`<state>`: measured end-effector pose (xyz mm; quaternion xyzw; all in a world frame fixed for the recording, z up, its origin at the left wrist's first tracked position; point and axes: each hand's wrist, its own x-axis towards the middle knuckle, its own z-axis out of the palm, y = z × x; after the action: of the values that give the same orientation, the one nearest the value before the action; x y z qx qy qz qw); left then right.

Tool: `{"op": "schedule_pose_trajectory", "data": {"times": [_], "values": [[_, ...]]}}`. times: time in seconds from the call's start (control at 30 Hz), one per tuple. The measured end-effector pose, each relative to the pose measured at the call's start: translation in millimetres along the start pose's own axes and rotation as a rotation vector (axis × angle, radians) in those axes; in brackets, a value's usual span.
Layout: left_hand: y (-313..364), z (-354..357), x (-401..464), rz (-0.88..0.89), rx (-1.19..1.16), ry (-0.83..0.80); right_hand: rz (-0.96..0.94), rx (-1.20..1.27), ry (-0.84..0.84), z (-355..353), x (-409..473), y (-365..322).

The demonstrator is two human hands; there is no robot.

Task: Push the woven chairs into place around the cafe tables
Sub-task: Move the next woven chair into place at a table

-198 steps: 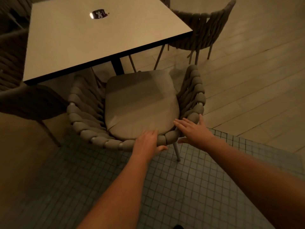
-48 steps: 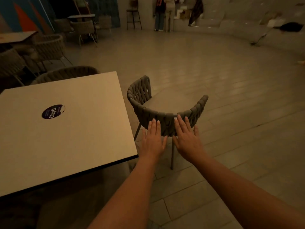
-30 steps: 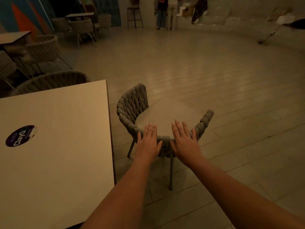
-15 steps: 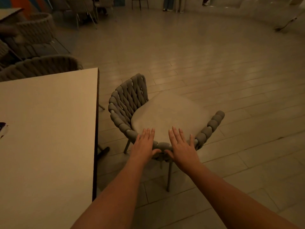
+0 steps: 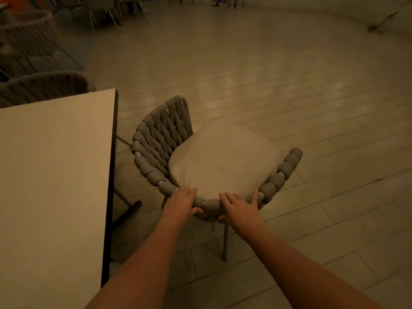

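Note:
A grey woven chair with a pale seat cushion stands on the floor just right of the cafe table. Its curved back faces me and its open front points away to the upper right. My left hand grips the back rim left of centre, fingers laid over the top and thumb hooked beneath. My right hand grips the same rim right of centre, thumb tucked under. The chair's left side is close to the table's right edge without touching it.
The table's dark base foot sticks out on the floor beside the chair legs. Another woven chair sits at the table's far side, with more chairs at the upper left. Wide plank floor lies beyond and to the right.
I have come closer and my view has dropped onto the chair. My hands stayed on the back rim and their thumbs now hook under it. The chair's front has swung somewhat rightward.

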<state>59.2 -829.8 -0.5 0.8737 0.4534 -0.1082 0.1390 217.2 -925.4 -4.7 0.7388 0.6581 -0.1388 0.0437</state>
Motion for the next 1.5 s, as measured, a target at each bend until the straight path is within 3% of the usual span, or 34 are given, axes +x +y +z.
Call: {"op": "schedule_pose_trajectory", "data": {"times": [0.73, 1.5], "values": [[-6.0, 8.8, -1.5, 0.029, 0.085, 0.127, 0.021, -0.111, 0.040, -12.1, -3.2, 1.9], [102.2, 37.3, -69.2, 0.104, 0.044, 0.110, 0.006, -0.250, -0.020, 6.5, -95.2, 71.9]]}}
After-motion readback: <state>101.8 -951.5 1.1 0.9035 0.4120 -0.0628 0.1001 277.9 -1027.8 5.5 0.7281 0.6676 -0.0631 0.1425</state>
